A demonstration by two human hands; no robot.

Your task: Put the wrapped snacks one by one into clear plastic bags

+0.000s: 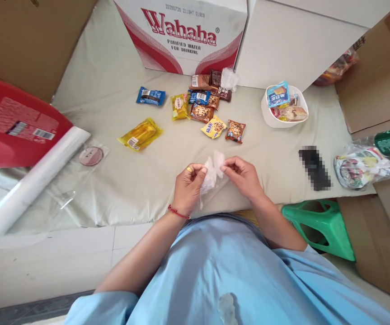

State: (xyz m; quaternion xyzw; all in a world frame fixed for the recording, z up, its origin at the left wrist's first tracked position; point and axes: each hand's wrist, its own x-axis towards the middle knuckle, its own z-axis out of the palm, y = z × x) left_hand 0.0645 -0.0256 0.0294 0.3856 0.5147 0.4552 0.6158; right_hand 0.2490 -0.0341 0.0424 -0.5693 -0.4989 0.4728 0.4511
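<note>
Close to my body, both hands pinch a crumpled piece of thin whitish see-through plastic (209, 179). My left hand (188, 186) grips its left part between thumb and fingers. The upper right part is pinched by the fingertips of my right hand (242, 175). Just beyond my hands lie a yellow snack packet (214, 127) and a brown cookie packet (236, 131). Behind these is a pile of small packets, among them a brown cookie packet (201, 112) and a blue packet (199, 97). Another crumpled clear plastic piece (229, 79) rests by the pile.
A white tub (284, 118) with packets stands right. Left are a long yellow packet (141, 134), a blue packet (150, 96) and a plastic film roll (34, 185). A Wahaha carton (188, 38) borders the back. A green stool (320, 228) and a blurred dark object (315, 168) are right.
</note>
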